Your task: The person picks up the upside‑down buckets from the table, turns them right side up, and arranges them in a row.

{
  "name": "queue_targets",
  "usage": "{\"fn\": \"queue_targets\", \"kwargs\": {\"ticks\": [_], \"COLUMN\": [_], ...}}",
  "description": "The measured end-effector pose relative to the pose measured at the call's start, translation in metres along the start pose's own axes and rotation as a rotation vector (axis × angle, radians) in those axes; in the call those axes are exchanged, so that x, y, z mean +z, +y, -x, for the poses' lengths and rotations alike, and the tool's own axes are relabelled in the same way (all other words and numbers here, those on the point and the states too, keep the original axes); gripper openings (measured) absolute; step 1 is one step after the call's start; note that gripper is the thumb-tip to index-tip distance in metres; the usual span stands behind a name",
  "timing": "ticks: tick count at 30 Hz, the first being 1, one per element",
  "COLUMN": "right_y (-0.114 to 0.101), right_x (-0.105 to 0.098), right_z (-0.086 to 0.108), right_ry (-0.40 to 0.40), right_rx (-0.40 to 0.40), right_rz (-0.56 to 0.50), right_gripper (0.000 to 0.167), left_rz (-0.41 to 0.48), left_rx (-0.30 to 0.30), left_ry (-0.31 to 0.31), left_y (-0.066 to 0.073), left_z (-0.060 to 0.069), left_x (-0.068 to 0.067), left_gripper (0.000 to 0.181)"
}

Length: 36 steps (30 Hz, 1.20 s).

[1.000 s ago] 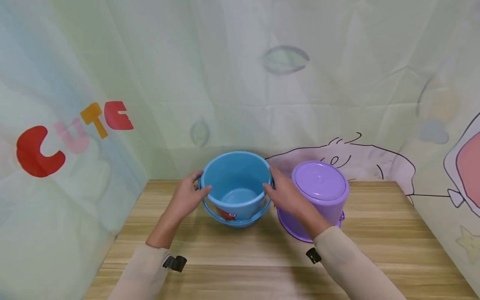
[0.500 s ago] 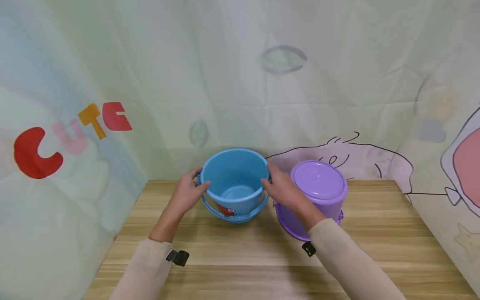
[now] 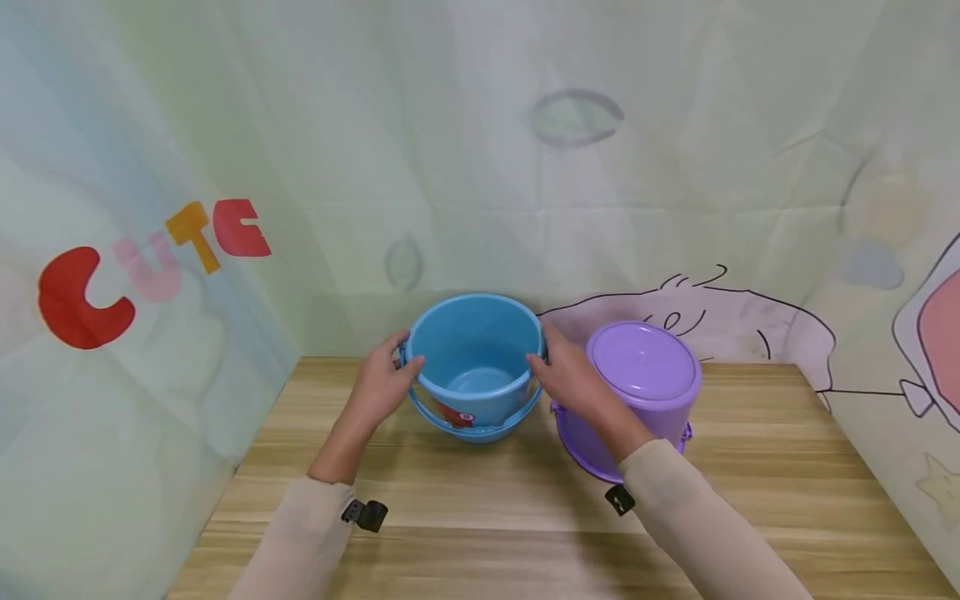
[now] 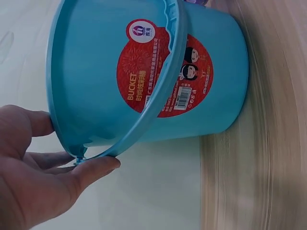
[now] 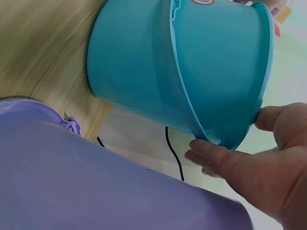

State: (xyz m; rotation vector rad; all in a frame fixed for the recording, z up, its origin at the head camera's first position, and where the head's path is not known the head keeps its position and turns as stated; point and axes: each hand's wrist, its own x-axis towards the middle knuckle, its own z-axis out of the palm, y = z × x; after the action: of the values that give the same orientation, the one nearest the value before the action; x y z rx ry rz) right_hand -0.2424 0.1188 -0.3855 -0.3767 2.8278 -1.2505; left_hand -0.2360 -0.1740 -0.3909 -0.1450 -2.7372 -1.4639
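Observation:
An upright blue bucket [image 3: 480, 382] stands near the back of the table, its mouth facing up and nothing visible inside. Its blue carrying handle [image 4: 165, 81] hangs down across the front, over a red round label [image 4: 136, 72]. My left hand [image 3: 381, 385] grips the rim on the left side, thumb at the lip and fingers outside by the handle joint. On the opposite side my right hand [image 3: 564, 371] holds the rim likewise. In the right wrist view, the thumb is at the lip and the other fingers touch the outer wall near the handle.
A purple bucket [image 3: 643, 367] stands upside down right of the blue one, under my right forearm. A printed cloth wall [image 3: 465, 167] closes off the table's back, and side walls stand left and right. The wooden table [image 3: 465, 533] extends in front.
The blue bucket has shifted slightly back toward the rear cloth, both hands moving with it and keeping their hold on the rim. The purple bucket stays in place.

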Motion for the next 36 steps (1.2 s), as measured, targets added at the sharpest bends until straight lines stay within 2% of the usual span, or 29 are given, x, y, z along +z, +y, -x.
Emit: {"fn": "queue_targets", "kwargs": {"ticks": [3, 8, 13, 19, 24, 31, 36], "right_y": [0.003, 0.004, 0.000, -0.006, 0.001, 0.009, 0.019], "right_x": [0.001, -0.001, -0.010, -0.030, -0.042, -0.062, -0.079], "right_z": [0.003, 0.010, 0.022, 0.042, 0.055, 0.076, 0.090], "right_ry": [0.029, 0.035, 0.038, 0.030, 0.036, 0.050, 0.058], "right_rx": [-0.018, -0.042, -0.058, -0.051, -0.086, -0.183, -0.206], "right_rz": [-0.018, -0.084, -0.076, -0.105, -0.137, -0.227, -0.304], "right_gripper": [0.066, 0.064, 0.069, 0.071, 0.071, 0.064, 0.061], "left_rz": [0.012, 0.046, 0.028, 0.016, 0.042, 0.049, 0.055], "left_rx": [-0.014, -0.040, -0.026, 0.076, 0.152, 0.302, 0.364], "left_ry": [0.011, 0.049, 0.107, 0.142, 0.154, 0.143, 0.119], "left_y": [0.000, 0.001, 0.007, 0.022, 0.035, 0.052, 0.061], "left_z": [0.001, 0.004, 0.009, 0.018, 0.027, 0.037, 0.044], "left_x": [0.001, 0.000, -0.003, -0.004, -0.003, 0.007, 0.014], "left_gripper": [0.061, 0.062, 0.062, 0.058, 0.057, 0.056, 0.059]}}
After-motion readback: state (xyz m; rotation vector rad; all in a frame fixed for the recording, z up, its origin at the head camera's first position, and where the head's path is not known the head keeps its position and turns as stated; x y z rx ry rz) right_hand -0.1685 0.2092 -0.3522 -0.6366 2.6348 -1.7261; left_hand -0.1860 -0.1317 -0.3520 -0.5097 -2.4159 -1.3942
